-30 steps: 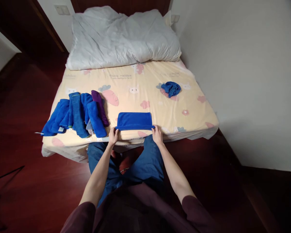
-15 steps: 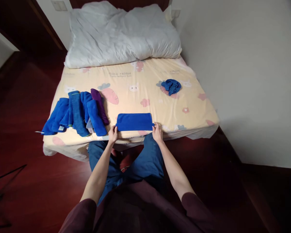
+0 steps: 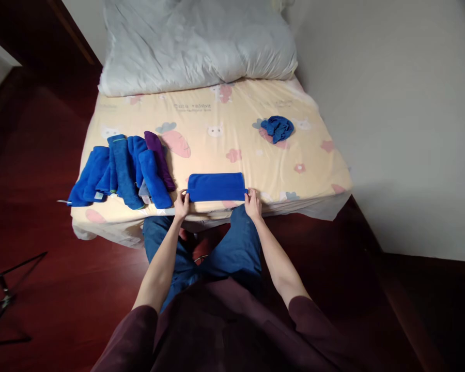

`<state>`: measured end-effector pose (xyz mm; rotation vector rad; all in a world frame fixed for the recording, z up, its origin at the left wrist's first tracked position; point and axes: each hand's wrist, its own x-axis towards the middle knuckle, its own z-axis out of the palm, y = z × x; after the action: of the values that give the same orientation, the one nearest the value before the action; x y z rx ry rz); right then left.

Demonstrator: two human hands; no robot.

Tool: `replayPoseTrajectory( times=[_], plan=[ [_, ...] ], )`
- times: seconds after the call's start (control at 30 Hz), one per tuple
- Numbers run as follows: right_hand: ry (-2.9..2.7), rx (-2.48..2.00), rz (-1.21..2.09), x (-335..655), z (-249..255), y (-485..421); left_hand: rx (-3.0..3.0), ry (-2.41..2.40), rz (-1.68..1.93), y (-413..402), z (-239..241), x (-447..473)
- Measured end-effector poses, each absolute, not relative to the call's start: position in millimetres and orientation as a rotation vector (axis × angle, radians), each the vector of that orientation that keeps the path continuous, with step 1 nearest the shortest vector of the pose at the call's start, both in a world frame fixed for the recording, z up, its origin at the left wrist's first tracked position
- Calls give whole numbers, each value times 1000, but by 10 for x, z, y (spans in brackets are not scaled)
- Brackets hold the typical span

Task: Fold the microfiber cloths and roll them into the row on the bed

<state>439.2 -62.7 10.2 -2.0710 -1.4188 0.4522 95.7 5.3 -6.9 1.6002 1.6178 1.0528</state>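
A bright blue towel [image 3: 216,186] lies folded into a flat strip near the front edge of the bed, its near edge turned over in a narrow band. My left hand [image 3: 182,204] pinches the left end of that band. At the opposite end my right hand [image 3: 252,203] pinches the other corner. Left of my left hand lies a group of rolled towels: several bright blue ones [image 3: 155,178], a darker blue one [image 3: 124,173] and a purple one [image 3: 160,160]. A crumpled dark blue cloth [image 3: 278,128] rests farther back on the right.
The bed [image 3: 213,147] has a yellow sheet printed with carrots and rabbits. A bunched grey-white quilt [image 3: 197,46] covers its far end. A white wall [image 3: 403,124] stands at the right. On the dark red floor at left is a black stand [image 3: 5,299].
The camera view has tilted slightly down, so the bed sits higher in the picture. Both hands keep hold of the towel's near corners, and its fold looks nearly the same.
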Motion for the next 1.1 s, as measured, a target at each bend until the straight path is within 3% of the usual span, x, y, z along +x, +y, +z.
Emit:
replayPoseTrajectory(
  times=[1.1],
  plan=[
    [-1375,-2152,456,4378,162,-572,1612,1740,1203,-19,-46,1080]
  ],
)
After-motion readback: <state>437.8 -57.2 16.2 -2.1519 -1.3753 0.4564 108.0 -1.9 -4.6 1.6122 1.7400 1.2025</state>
